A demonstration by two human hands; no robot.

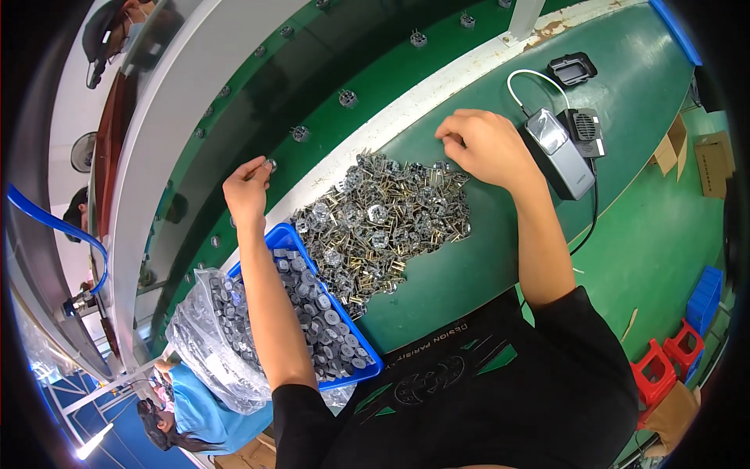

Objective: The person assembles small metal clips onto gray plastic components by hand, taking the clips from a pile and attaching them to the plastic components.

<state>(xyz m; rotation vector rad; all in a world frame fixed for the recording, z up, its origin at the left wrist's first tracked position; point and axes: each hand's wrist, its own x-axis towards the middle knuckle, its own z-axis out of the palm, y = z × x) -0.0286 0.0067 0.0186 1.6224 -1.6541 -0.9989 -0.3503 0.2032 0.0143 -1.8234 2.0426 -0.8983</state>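
Note:
My left hand (248, 191) reaches over the green conveyor belt, thumb and fingertips pinched on a small round part (271, 164) with a shiny face. My right hand (486, 144) hovers by the far right edge of the pile, its fingers curled in; whatever they hold, if anything, is hidden. Between my hands lies a heap of small round parts with metal pins (379, 227) on the green table. Under my left forearm, a blue bin (367, 374) contains many grey round caps (332, 316), partly hidden by my arm.
Spaced-out pinned parts (348, 98) sit on the belt (375, 70), behind a white rail (344, 152). A power bank (558, 148) with a white cable and a small black fan (584, 129) lie right. A plastic bag (207, 344) hangs beside the bin. Red stools (653, 374) and another person (207, 410) are nearby.

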